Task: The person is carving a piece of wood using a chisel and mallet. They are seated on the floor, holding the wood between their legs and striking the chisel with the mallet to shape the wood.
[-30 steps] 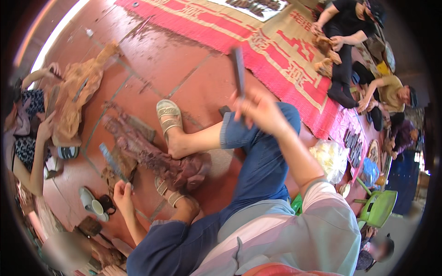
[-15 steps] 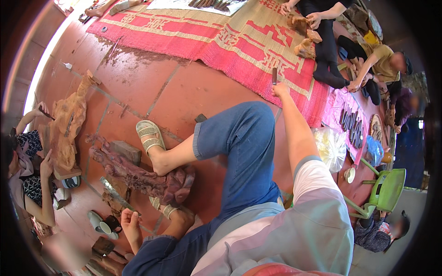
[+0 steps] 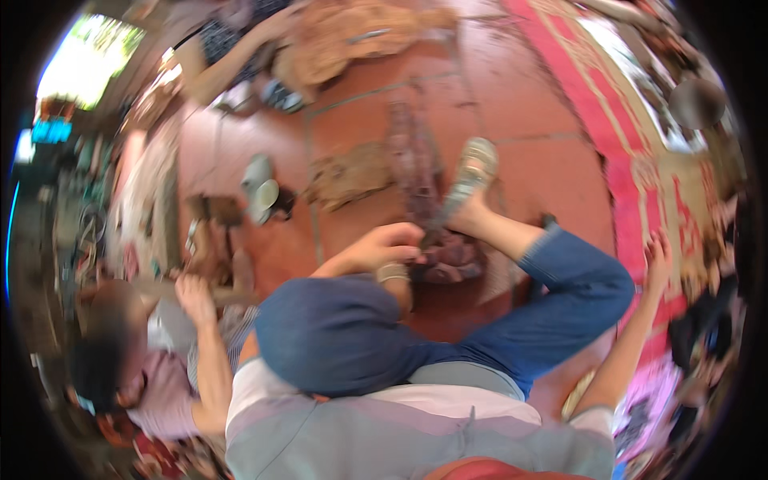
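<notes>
My left hand (image 3: 386, 246) is curled beside the near end of the dark reddish carved wood piece (image 3: 452, 258) on the floor. A long grey blade-like tool (image 3: 445, 214) runs from its fingers toward my sandalled foot (image 3: 475, 172); motion blur hides its exact kind. Out to the right, my right hand (image 3: 658, 254) is over the red and tan mat (image 3: 620, 192) with its fingers apart, and no tool shows in it. My foot is beside the carving. A flat brown wood chunk (image 3: 349, 174) lies left of the carving.
A large carved root (image 3: 352, 44) lies at the far side by another person's arm (image 3: 248, 48). A person with a bent arm (image 3: 210, 360) sits close on my left. Slippers and a cup (image 3: 266, 194) stand on the tiles. Pale timber (image 3: 162, 200) lies further left.
My view has swung left. My right hand, which held a dark-handled tool over the mat, now shows spread fingers without it. My left hand has moved in close to the carving.
</notes>
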Demonstrator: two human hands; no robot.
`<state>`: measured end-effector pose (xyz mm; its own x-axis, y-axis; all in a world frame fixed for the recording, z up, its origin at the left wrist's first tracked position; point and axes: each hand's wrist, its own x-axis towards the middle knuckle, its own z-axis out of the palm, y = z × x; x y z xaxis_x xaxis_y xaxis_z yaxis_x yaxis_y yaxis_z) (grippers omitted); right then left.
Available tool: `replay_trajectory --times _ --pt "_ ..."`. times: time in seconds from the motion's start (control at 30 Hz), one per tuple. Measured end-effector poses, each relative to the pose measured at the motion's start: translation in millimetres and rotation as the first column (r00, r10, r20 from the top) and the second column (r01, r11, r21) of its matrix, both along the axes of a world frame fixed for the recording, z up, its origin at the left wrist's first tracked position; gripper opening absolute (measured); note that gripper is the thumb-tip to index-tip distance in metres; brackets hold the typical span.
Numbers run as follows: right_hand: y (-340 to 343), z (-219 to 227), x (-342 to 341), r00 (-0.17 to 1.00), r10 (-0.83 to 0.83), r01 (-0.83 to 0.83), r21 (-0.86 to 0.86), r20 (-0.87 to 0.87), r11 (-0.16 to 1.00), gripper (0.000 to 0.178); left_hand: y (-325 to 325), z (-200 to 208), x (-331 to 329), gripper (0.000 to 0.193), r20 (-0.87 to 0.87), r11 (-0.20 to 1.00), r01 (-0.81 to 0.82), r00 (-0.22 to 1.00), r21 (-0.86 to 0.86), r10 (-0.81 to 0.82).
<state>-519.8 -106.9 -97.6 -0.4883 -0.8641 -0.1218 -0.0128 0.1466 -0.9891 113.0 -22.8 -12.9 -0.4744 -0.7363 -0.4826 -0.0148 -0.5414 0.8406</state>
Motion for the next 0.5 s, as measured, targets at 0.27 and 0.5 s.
replay_trajectory --times 0.27,0.5 --pt "53.8 95.5 333.5 0.275 0.837 -0.942 -0.040 0.474 0.333 0.050 4.1 -11.8 -9.0 0.023 -0.105 0.987 0.101 0.988 -0.126 -0.114" --pt "45.4 85.2 386.2 0.336 0.813 -0.913 -0.049 0.476 0.405 0.022 11.4 11.9 -1.4 0.019 -0.065 0.973 -0.175 0.984 -0.149 0.167"
